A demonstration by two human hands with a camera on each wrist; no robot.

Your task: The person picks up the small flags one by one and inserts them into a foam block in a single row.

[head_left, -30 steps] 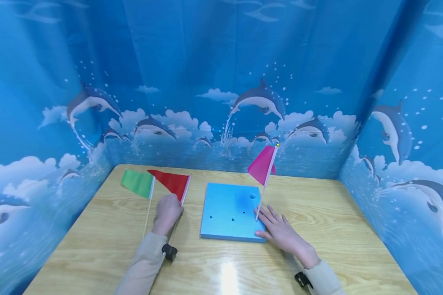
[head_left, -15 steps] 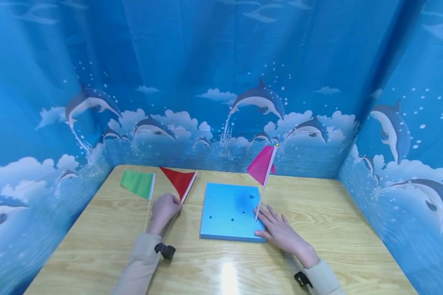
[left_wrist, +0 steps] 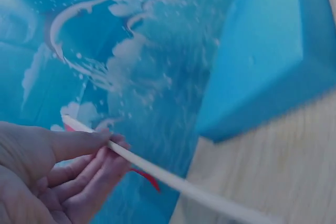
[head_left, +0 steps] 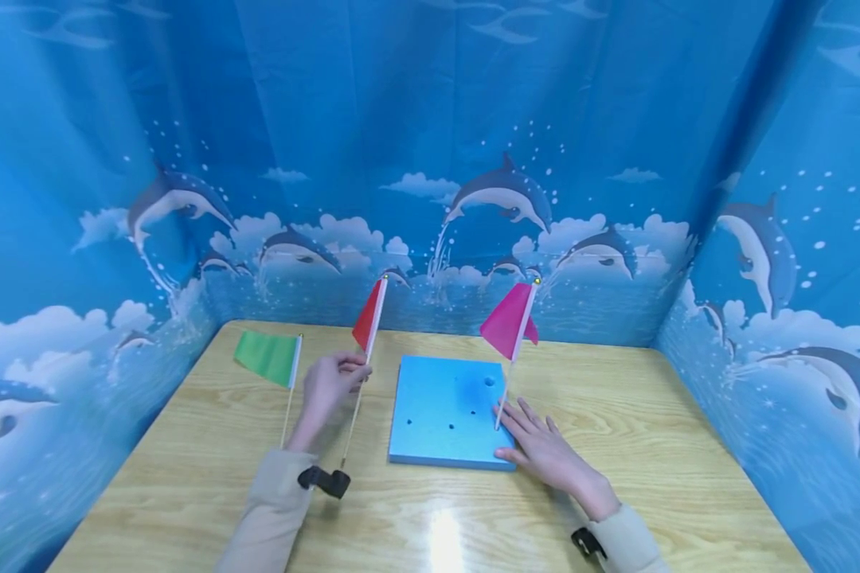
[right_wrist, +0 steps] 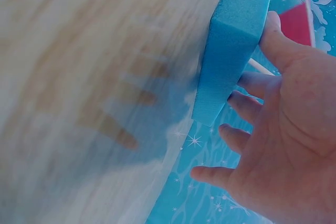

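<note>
In the head view my left hand [head_left: 332, 386] pinches the thin stick of a red flag [head_left: 369, 318], left of a blue foam block [head_left: 440, 394]. The flag stands nearly upright with its top leaning right. Thumb and fingers close on the stick [left_wrist: 173, 179] in the left wrist view. My right hand [head_left: 545, 454] rests with spread, straight fingers on the block's right edge; the right wrist view shows the thumb and fingertips at the foam [right_wrist: 231, 40]. A pink flag [head_left: 510, 322] stands in the block beside those fingers, tilted right. Several small holes dot the block's top.
A green flag [head_left: 268, 356] lies on the wooden table [head_left: 186, 461], left of my left hand. A blue curtain [head_left: 430, 119] printed with dolphins encloses the table at the back and both sides.
My left hand has raised the red flag from lying slanted on the table to nearly upright, moving slightly up and right. My right hand, block, pink flag and green flag stay put.
</note>
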